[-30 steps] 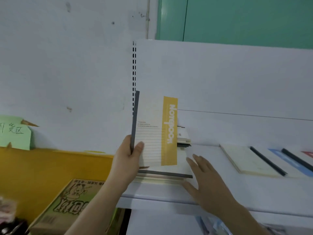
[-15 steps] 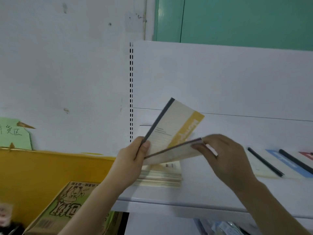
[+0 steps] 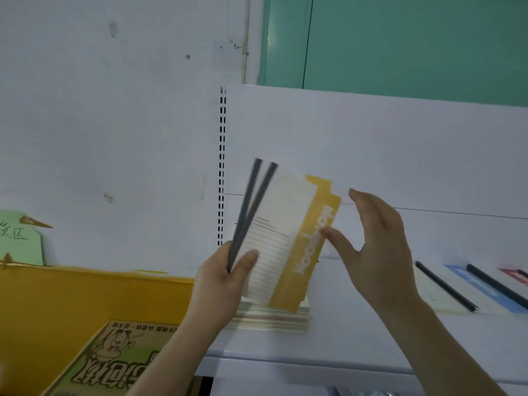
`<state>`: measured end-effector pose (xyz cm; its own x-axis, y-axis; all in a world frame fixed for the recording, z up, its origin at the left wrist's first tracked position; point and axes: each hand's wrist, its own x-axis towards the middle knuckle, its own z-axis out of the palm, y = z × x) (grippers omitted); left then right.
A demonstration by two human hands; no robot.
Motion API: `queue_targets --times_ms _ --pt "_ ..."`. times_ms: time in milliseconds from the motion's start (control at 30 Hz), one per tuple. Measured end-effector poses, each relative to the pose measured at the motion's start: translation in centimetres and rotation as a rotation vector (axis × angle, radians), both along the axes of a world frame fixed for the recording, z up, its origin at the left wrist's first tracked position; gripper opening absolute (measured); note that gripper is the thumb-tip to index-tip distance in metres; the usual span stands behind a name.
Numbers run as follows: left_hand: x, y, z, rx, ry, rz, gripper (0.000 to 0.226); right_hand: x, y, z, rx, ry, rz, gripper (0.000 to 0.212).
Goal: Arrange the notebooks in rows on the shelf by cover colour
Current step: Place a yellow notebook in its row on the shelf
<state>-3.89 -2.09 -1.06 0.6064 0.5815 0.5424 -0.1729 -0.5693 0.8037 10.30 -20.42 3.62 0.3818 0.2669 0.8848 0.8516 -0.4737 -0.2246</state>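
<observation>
My left hand (image 3: 221, 277) grips two yellow-and-cream notebooks (image 3: 281, 244) by their dark grey spines and holds them nearly upright above the white shelf (image 3: 337, 347). The two covers are fanned slightly apart at the top. My right hand (image 3: 377, 244) is open beside them, its thumb touching the yellow band of the front cover. Under the held pair lies a flat stack of notebooks (image 3: 271, 320) on the shelf's left end. Further right a cream notebook (image 3: 437, 292), a blue notebook (image 3: 483, 284) and a red notebook (image 3: 514, 274) lie flat side by side.
A slotted upright (image 3: 221, 167) marks the shelf's left edge against the white wall. Left of the shelf stands a yellow box (image 3: 85, 304), with a green printed carton (image 3: 114, 364) in front and a green paper label (image 3: 20, 238) on the wall.
My right hand lifted a second yellow notebook off the stack and brought it up to the first. My left hand now holds both, and the right hand has let go.
</observation>
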Motion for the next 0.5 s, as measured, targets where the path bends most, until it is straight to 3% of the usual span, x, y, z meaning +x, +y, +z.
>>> queue_targets --times_ms 100,167,267,500 --pt "0.5 0.4 -0.2 -0.125 -0.037 0.0 0.039 -0.8 0.2 -3.1 -0.003 0.333 0.126 0.07" --pt "0.8 0.2 -0.4 -0.179 -0.036 -0.017 0.037 -1.9 0.7 -4.6 -0.064 0.547 0.281 0.061" --pt "1.4 -0.7 -0.6 -0.204 -0.015 -0.042 0.026 -2.8 1.4 -6.5 -0.086 0.611 0.386 0.043" --pt "2.3 -3.5 -1.4 -0.433 0.018 -0.348 0.017 -2.6 -0.6 -7.6 0.104 0.71 0.286 0.048"
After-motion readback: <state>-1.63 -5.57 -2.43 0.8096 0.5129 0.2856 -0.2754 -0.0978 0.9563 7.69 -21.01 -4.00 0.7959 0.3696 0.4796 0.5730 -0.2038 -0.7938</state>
